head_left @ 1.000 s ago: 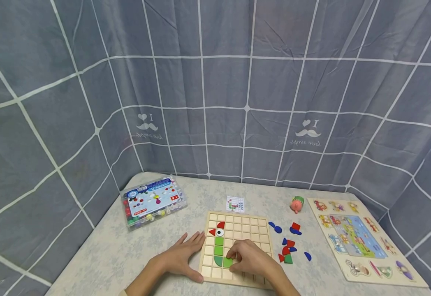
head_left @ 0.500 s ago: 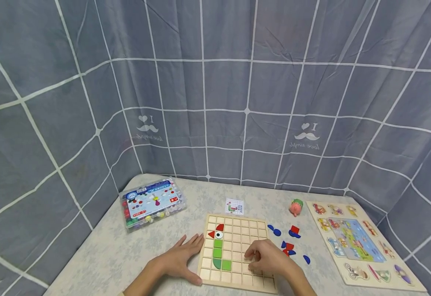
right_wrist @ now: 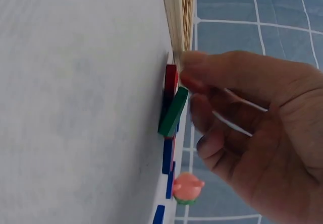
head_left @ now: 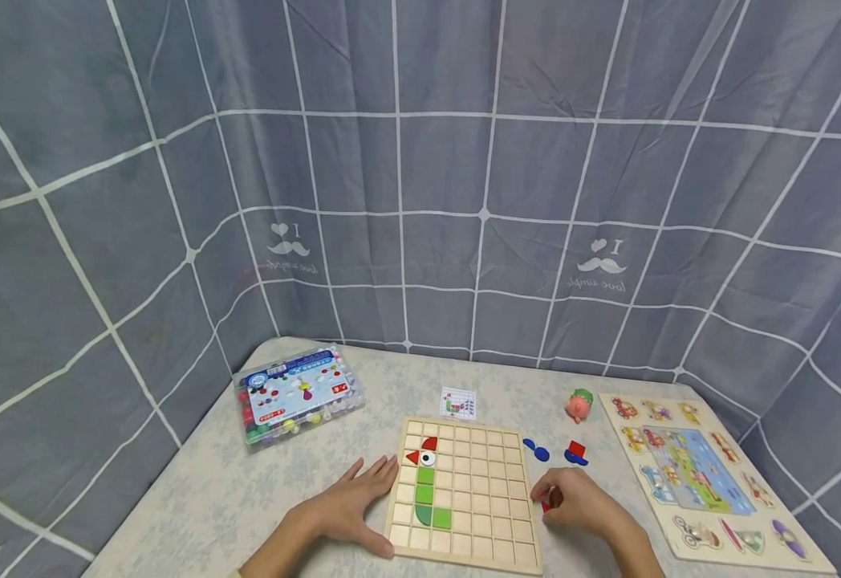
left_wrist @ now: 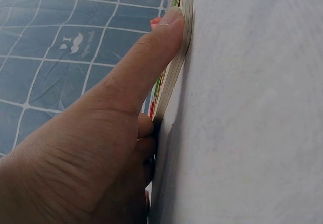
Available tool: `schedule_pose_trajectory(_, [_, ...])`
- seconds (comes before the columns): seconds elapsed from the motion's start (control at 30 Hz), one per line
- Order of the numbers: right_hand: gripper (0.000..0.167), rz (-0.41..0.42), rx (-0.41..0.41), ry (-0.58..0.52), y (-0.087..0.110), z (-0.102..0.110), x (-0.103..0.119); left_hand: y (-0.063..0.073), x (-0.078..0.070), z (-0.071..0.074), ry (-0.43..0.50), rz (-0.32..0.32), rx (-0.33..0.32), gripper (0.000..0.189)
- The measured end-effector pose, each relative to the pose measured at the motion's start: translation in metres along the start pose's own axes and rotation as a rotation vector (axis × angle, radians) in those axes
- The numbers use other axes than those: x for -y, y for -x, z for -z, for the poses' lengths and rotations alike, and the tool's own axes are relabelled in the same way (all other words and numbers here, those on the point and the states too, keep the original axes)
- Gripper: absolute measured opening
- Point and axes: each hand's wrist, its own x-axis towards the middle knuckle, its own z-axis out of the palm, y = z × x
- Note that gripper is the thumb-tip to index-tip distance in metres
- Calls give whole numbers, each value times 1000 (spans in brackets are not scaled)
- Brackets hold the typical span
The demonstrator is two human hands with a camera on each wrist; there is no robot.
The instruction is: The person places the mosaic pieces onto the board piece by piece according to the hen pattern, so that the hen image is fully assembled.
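The left hand (head_left: 348, 504) lies flat with spread fingers beside the wooden grid board (head_left: 489, 482), its thumb against the board's edge. On the board, flat pieces form a shape: a red quarter circle (head_left: 430, 443), a red triangle (head_left: 412, 457), a round eye piece (head_left: 427, 458), light green squares (head_left: 424, 475) and a darker green quarter circle (head_left: 424, 514). Off the board's right edge, the right hand (head_left: 581, 499) hovers with bent fingers over loose pieces, mostly hiding them in the head view. In the right wrist view its fingertips are close to a tilted green piece (right_wrist: 173, 114) leaning on a red piece (right_wrist: 170, 80).
Blue pieces (head_left: 541, 454) and a red square (head_left: 576, 449) lie right of the board. Behind it is a small pattern card (head_left: 457, 403). A bead box (head_left: 301, 396) stands left, a pink-and-green toy (head_left: 578, 405) and a picture puzzle board (head_left: 709, 530) right. Curtains surround the table.
The right hand has left the light green square in the board's lower row and moved right, past the board's edge, to the loose pieces. The left hand has stayed in place.
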Motion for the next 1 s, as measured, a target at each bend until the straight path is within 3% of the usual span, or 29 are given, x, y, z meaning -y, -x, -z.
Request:
schedule_pose_trajectory(0.2, [26, -38, 2, 18, 1, 3, -3, 0, -1, 3, -28, -11, -13, 117])
schedule_pose_trajectory(0.5, [15, -68, -28, 72, -5, -1, 1, -1, 1, 4, -18, -15, -14, 117])
schedule_pose_trajectory(0.67, [18, -77, -40, 89, -5, -1, -1, -2, 2, 2, -14, -14, -14, 117])
schedule_pose_trajectory(1.0, [18, -98, -33, 54, -2, -1, -3, -1, 2, 1, -2, -13, 0, 117])
